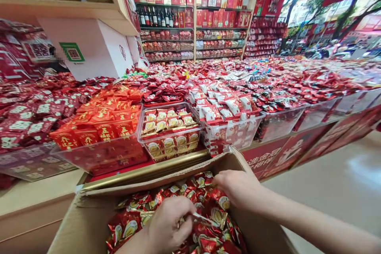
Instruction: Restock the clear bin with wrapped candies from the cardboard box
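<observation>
An open cardboard box [64,222] stands in front of me, filled with small red and gold candy packets [131,228] that carry a pale round picture. Inside it, my left hand [171,222] is closed, with thumb and forefinger pinched on a candy packet [205,219] seen nearly edge-on. My right hand [236,188] reaches in over the box's right side, its fingers curled against a red candy packet [220,198] near the far wall. Its fingertips are partly hidden. Just beyond the box, a clear plastic bin [169,137] holds similar packets in neat rows.
Next to that bin stand a bin of orange-red packets [101,127] and a bin of white-and-red packets [223,107]. A gold-coloured rail [149,172] edges the counter. More bins [279,123] run to the right; shelves with bottles and boxes [166,16] rise behind.
</observation>
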Motion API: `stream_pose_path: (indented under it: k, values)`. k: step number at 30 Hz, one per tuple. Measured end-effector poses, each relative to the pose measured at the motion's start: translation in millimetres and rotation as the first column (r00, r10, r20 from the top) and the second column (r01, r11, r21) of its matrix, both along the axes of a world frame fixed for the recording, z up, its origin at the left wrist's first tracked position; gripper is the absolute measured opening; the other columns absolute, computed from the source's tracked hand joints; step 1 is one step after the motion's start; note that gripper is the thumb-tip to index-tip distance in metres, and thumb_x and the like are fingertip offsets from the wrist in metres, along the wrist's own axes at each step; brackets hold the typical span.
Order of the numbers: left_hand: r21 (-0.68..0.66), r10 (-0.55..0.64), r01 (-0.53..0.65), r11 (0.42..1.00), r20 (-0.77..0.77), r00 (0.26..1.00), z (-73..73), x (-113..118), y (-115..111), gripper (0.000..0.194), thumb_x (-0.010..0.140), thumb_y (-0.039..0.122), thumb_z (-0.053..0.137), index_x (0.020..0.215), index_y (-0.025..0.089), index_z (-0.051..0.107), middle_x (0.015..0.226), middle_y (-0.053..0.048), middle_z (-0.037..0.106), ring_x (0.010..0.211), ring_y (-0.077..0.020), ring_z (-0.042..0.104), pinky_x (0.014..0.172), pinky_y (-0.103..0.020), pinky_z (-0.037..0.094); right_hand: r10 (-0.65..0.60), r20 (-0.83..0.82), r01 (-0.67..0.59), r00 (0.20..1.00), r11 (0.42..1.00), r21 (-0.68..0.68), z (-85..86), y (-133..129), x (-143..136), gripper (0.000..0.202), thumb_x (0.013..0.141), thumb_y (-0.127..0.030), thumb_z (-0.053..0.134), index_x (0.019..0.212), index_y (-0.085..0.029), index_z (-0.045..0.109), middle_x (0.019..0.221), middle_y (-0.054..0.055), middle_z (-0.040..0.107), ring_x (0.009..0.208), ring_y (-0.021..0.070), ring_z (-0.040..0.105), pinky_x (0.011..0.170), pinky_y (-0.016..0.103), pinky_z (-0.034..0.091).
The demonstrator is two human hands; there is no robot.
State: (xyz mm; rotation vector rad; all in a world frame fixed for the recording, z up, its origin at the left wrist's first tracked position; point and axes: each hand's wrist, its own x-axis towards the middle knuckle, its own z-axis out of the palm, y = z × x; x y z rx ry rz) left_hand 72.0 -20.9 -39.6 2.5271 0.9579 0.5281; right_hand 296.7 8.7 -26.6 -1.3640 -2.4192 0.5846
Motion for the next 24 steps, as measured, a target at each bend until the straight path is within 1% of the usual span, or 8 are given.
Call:
stream_pose_path:
  k: [4,7,9,13,15,19,21,24]
  values:
    - [-0.022,0.176,-0.180,0.983,0.351,0.920,10.3,-21,-1,0.020,0.075,0.005,0.043,0.082,0.022,0.052,0.086,-0.002,0.065,0.082,-0.0137,0.060,0.072,-0.025,0.046,0.000,-0.166,-0.050,0.986,0.954,-0.295,5.4,11,-28,0.024,0.080,-0.025,0.038,0.066,-0.015,0.056,0.062,0.003,0.055,0.057,0.0122,0.049,0.053,0.024,0.037]
    - [0.042,0.195,-0.235,0.971,0.426,0.883,13.1,-27,-1,0.021,0.075,0.005,0.047,0.083,0.023,0.054,0.092,-0.002,0.064,0.088,-0.0154,0.059,0.075,-0.028,0.046,-0.222,-0.444,-0.148,0.868,0.738,-0.658,19.0,9,-51,0.041,0.081,-0.050,0.032,0.079,-0.014,0.052,0.068,0.002,0.052,0.054,0.0095,0.048,0.043,0.020,0.037]
    - [0.060,0.206,-0.259,0.964,0.450,0.869,14.5,-30,-2,0.023,0.074,0.004,0.049,0.084,0.024,0.054,0.095,-0.002,0.063,0.090,-0.0163,0.059,0.077,-0.029,0.046,-0.356,-0.517,-0.249,0.778,0.580,-0.775,24.6,7,-65,0.044,0.076,-0.057,0.036,0.080,-0.015,0.049,0.066,0.000,0.049,0.049,0.0074,0.047,0.038,0.017,0.035]
    - [-0.011,0.244,-0.277,0.961,0.506,0.827,16.9,-31,-4,0.020,0.075,0.007,0.049,0.081,0.024,0.055,0.100,-0.001,0.060,0.093,-0.0164,0.056,0.080,-0.029,0.044,-0.552,-0.512,-0.288,0.658,0.444,-0.849,21.5,4,-83,0.037,0.076,-0.052,0.043,0.067,-0.016,0.044,0.051,-0.006,0.042,0.036,0.0024,0.031,0.032,0.012,0.022]
    - [-0.166,0.369,-0.335,0.928,0.549,0.750,19.3,-27,-7,0.013,0.078,0.014,0.048,0.084,0.024,0.054,0.105,-0.002,0.057,0.094,-0.0171,0.055,0.079,-0.029,0.044,-0.581,-0.525,-0.274,0.622,0.466,-0.841,15.8,3,-88,0.037,0.075,-0.050,0.045,0.061,-0.016,0.040,0.046,-0.008,0.036,0.033,0.0014,0.021,0.030,0.012,0.012]
    - [-0.616,0.680,-0.318,0.721,0.538,0.498,26.9,-15,-14,0.026,0.084,0.040,0.034,0.097,0.022,0.046,0.081,-0.001,0.058,0.066,-0.0142,0.056,0.058,-0.026,0.046,-0.571,-0.576,-0.157,0.585,0.617,-0.771,6.4,-2,-92,0.036,0.076,-0.051,0.041,0.060,-0.019,0.035,0.042,-0.009,0.032,0.031,0.0035,0.021,0.029,0.016,0.013]
    - [-0.689,0.697,-0.249,0.681,0.504,0.509,29.5,-9,-18,0.034,0.079,0.047,0.040,0.101,0.022,0.042,0.069,0.002,0.056,0.055,-0.0124,0.053,0.051,-0.024,0.044,-0.497,-0.627,-0.106,0.600,0.727,-0.678,5.5,-5,-92,0.036,0.077,-0.051,0.040,0.061,-0.019,0.036,0.045,-0.008,0.033,0.035,0.0045,0.025,0.031,0.017,0.019]
    - [-0.704,0.675,-0.216,0.677,0.475,0.565,31.1,-2,-22,0.049,0.069,0.038,0.059,0.110,0.023,0.036,0.067,0.004,0.057,0.055,-0.0113,0.053,0.054,-0.022,0.044,-0.329,-0.685,-0.060,0.650,0.877,-0.478,8.9,-9,-92,0.036,0.079,-0.048,0.039,0.060,-0.017,0.039,0.054,-0.005,0.037,0.047,0.0057,0.032,0.041,0.018,0.028]
